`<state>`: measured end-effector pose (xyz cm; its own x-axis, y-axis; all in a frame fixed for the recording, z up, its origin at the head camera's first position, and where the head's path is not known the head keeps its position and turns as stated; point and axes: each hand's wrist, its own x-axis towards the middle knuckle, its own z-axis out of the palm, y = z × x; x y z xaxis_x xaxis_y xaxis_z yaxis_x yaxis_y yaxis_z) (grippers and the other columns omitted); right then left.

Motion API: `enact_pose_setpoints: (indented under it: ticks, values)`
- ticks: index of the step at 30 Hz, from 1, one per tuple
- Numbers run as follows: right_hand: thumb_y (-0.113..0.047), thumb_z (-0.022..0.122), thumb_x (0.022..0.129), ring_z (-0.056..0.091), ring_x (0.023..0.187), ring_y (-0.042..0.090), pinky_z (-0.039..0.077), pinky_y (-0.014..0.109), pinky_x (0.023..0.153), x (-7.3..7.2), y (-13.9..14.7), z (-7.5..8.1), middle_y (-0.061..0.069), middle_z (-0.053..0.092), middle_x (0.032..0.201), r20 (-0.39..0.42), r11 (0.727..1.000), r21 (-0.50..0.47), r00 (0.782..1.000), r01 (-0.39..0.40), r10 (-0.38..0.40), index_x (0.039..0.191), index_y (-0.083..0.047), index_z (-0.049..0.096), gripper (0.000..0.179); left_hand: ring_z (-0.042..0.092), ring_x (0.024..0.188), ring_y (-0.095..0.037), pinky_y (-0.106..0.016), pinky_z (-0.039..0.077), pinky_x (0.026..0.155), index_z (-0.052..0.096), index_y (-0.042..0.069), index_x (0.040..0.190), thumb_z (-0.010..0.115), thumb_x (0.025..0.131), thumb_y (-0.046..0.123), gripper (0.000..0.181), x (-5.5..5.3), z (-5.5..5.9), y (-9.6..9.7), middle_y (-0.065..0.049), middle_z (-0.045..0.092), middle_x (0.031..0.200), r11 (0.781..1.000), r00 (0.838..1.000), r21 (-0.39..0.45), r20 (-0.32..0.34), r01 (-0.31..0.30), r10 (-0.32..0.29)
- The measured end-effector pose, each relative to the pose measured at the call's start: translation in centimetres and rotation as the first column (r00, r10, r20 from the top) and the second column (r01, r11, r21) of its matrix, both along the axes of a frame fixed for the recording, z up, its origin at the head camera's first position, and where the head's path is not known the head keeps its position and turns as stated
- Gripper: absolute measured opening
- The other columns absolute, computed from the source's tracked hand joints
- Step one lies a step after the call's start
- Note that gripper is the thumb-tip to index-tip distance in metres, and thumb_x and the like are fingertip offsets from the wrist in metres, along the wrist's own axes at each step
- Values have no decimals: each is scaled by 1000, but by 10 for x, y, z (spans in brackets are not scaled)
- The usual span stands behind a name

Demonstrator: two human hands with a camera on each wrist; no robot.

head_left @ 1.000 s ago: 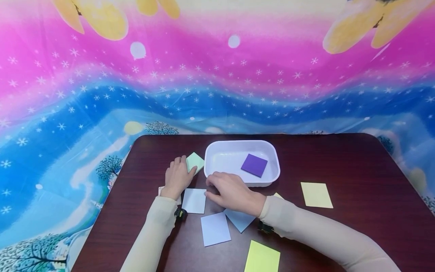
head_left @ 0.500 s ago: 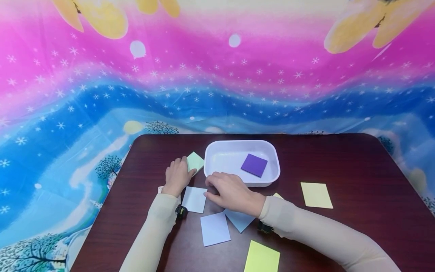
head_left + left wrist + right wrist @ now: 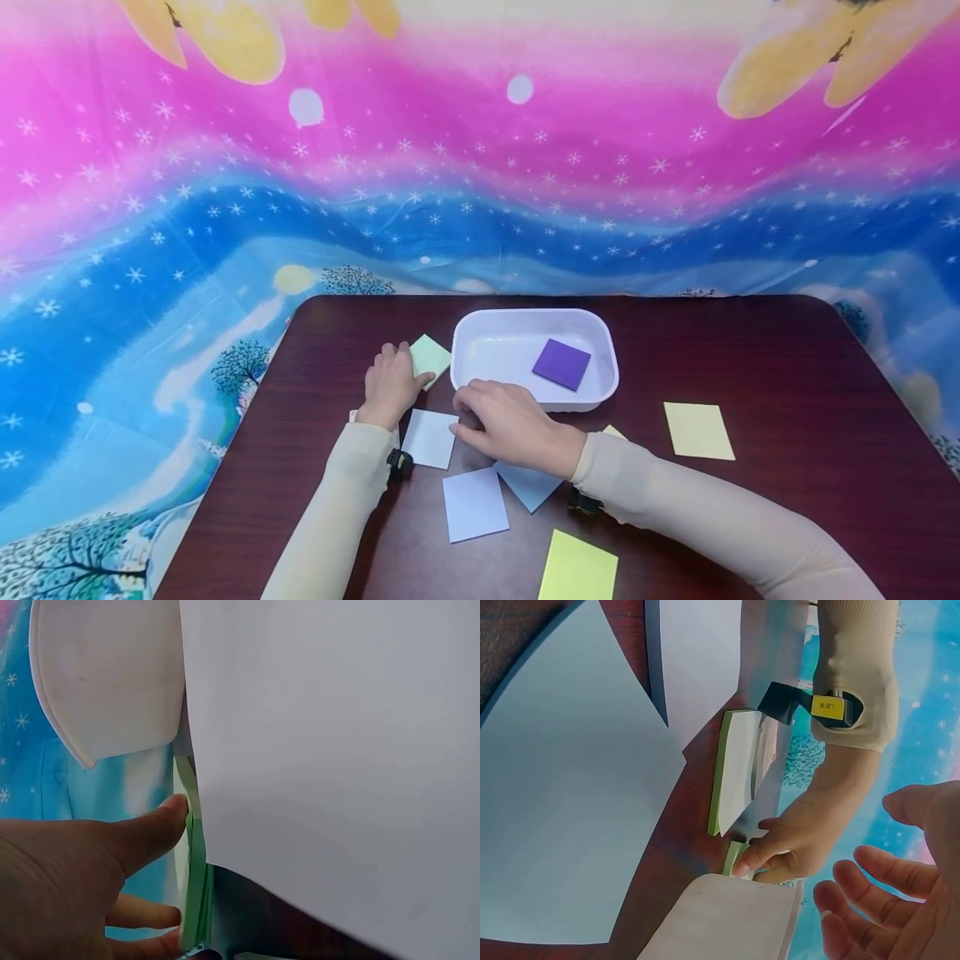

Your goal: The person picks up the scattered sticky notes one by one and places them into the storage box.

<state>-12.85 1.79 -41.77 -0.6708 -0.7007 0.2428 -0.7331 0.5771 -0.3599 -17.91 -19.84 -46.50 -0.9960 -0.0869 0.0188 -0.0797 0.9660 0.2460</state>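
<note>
My left hand (image 3: 392, 387) grips a light green pad of sticky notes (image 3: 431, 362) lying left of the white plastic basin (image 3: 491, 362). In the left wrist view the thumb of the left hand (image 3: 82, 877) touches the green pad (image 3: 196, 885), with fingers at its lower part. My right hand (image 3: 517, 429) hovers by the basin's near left corner, above the pads. Its fingers curl loosely around nothing, as the right hand (image 3: 885, 892) shows in the right wrist view. A purple square pad (image 3: 561, 364) lies inside the basin.
Near the hands lie a white pad (image 3: 431, 440), a pale lavender pad (image 3: 476, 504) and a blue-grey pad (image 3: 528, 485), partly covered by the right hand. A bright yellow pad (image 3: 577, 567) sits at the front, a pale yellow one (image 3: 699, 430) at right.
The white pad near my left wrist has turned slightly and shifted a little away from me. My left hand stays at the green pad, and the right hand has not visibly moved.
</note>
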Motion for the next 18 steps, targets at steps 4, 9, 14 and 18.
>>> enact_pose_setpoints:
  ticks: [4, 9, 14, 18]
  values:
    - [-35, 72, 92, 50, 68, 5, 44, 22, 59, 0, -1, 1, -1, 64, 80, 3, 1000, 7, 1000, 3, -3, 96, -17, 67, 19, 63, 93, -40, -50, 57, 77, 55, -10, 134, 81, 85, 38, 73, 0, 0, 0, -26, 55, 116, 999, 1000, 37, -22, -9, 10]
    - [-34, 73, 92, 50, 68, 5, 44, 22, 59, -1, -1, 1, -1, 63, 79, 1, 1000, 11, 1000, 3, -3, 96, -16, 67, 19, 61, 89, -39, -48, 57, 76, 60, -10, 126, 86, 81, 34, 69, -2, 1, 1, -25, 51, 116, 997, 998, 72, -59, -14, 18]
    - [-33, 73, 92, 50, 67, 6, 42, 21, 58, 0, -1, 1, -3, 59, 77, 0, 1000, 7, 1000, 1, -1, 95, -15, 67, 19, 62, 94, -40, -50, 57, 77, 58, -6, 125, 88, 79, 30, 66, -2, 1, 1, -25, 53, 118, 996, 994, 91, -112, -2, 12]
    - [-33, 73, 92, 51, 68, 6, 43, 22, 58, 1, 0, 2, -2, 61, 79, 2, 1000, 7, 1000, -1, 1, 98, -14, 68, 21, 67, 90, -37, -49, 57, 73, 55, 0, 127, 86, 82, 25, 60, -2, 2, 1, -22, 63, 109, 995, 989, 100, -149, 23, -8]
